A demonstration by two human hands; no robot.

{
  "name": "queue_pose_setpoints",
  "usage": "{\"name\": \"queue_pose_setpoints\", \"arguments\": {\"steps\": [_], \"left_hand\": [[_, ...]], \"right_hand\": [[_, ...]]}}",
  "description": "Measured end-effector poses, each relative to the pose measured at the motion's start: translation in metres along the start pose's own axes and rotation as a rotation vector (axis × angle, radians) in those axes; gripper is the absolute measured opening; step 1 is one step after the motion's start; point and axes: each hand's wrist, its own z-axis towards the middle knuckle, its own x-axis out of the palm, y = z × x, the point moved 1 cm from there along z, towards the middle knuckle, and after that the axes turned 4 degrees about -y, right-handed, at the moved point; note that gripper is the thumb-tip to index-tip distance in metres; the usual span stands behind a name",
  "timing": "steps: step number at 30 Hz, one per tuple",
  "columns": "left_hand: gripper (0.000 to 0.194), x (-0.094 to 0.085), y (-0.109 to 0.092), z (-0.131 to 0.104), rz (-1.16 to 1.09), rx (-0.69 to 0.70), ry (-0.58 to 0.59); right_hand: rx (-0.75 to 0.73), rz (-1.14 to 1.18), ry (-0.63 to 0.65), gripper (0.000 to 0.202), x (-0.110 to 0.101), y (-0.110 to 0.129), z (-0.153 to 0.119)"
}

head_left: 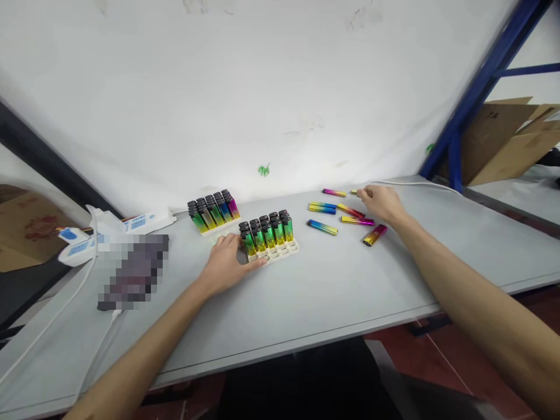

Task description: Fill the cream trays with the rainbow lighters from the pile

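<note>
Your left hand (225,262) grasps the left end of the near rack (277,253), thumb along its front edge. Upright lighters (269,236) fill its back rows; front holes show. Your right hand (381,202) is farther right on the bench (324,286), fingers curled at a small lighter (354,192) (can't tell if it's pinched). Loose lighters (322,227) lie nearby. Far rack (222,226), loaded, sits behind-left.
</note>
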Motion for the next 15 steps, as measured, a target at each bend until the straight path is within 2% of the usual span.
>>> {"name": "queue_pose_setpoints", "arguments": {"steps": [4,7,10,15], "left_hand": [[0.074,-0.007,0.003,0.022,0.007,0.076,0.127],[0.077,-0.007,0.006,0.03,-0.01,0.144,0.104],[0.079,-0.005,0.01,0.029,-0.004,0.162,0.088],[0.085,-0.004,0.017,0.022,0.009,0.174,0.124]], "right_hand": [[-0.052,-0.006,0.124,0.042,0.005,0.004,0.0],[-0.145,0.016,0.17,0.039,0.006,0.018,-0.007],[-0.255,0.031,0.182,0.033,0.005,0.039,-0.021],[-0.472,-0.076,0.252,0.044,0.007,0.072,-0.048]]}}
